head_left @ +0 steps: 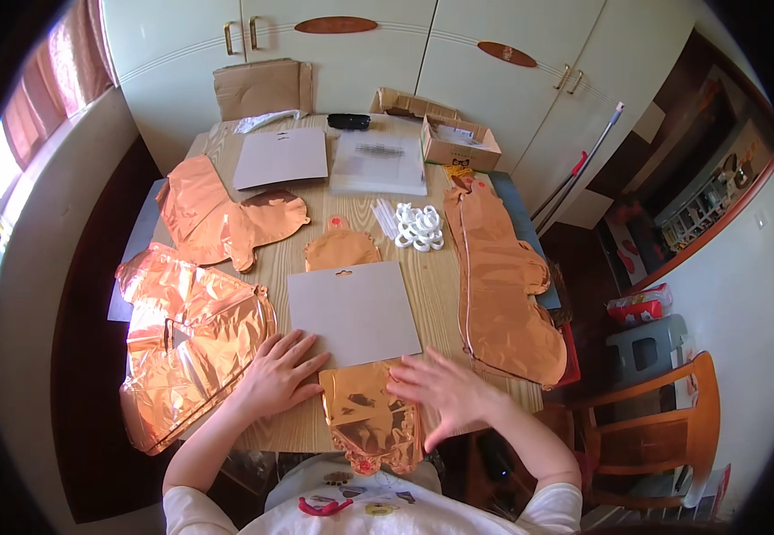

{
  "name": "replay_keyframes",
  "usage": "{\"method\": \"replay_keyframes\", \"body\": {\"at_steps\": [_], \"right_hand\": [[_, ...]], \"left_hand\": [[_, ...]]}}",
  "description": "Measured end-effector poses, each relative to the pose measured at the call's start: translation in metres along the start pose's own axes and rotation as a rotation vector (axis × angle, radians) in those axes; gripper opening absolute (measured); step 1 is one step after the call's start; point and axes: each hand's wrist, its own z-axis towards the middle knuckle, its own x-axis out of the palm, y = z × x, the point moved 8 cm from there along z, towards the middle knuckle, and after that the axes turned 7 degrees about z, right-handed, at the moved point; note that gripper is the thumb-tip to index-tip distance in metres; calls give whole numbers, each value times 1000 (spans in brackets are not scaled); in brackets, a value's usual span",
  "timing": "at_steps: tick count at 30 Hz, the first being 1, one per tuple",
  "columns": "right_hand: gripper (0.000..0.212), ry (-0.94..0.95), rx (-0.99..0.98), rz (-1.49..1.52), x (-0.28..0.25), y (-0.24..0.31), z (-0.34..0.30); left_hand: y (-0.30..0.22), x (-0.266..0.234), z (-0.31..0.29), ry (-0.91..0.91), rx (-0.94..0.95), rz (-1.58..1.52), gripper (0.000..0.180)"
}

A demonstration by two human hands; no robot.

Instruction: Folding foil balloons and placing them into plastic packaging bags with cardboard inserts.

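Note:
A flat rose-gold foil balloon [367,419] lies at the near edge of the wooden table [436,285], partly under a grey card sheet [354,312]. My left hand [278,370] rests flat on the table with fingers spread, touching the sheet's near left corner and the balloon's left side. On the balloon's right edge my right hand [445,388] presses down with open fingers. Neither hand grips anything. Another small foil balloon [340,250] shows beyond the sheet.
Crumpled foil balloons [186,343] lie at the left, one more [226,218] behind them, and a long one [498,285] on the right. White plastic rings and sticks [415,227], plastic bags, a cardboard box [458,143] and a wooden chair [663,419] stand around.

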Motion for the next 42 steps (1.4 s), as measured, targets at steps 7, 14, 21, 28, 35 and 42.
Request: {"method": "replay_keyframes", "body": {"at_steps": [7, 14, 21, 28, 35, 42], "right_hand": [[66, -13, 47, -257, 54, 37, -16], [47, -150, 53, -129, 60, 67, -31], [86, -66, -14, -156, 73, 79, -52], [115, -168, 185, -8, 31, 18, -37], [105, -148, 228, -43, 39, 10, -30], [98, -181, 211, -79, 42, 13, -29]], "left_hand": [[-4, 3, 0, 60, 52, 15, 60], [-25, 2, -21, 93, 92, 6, 63], [-45, 7, -45, 156, 84, -15, 80], [-48, 0, -52, 143, 56, 52, 97], [-51, 4, -52, 178, 91, 54, 100], [-56, 4, -48, 258, 125, -40, 95]]}}
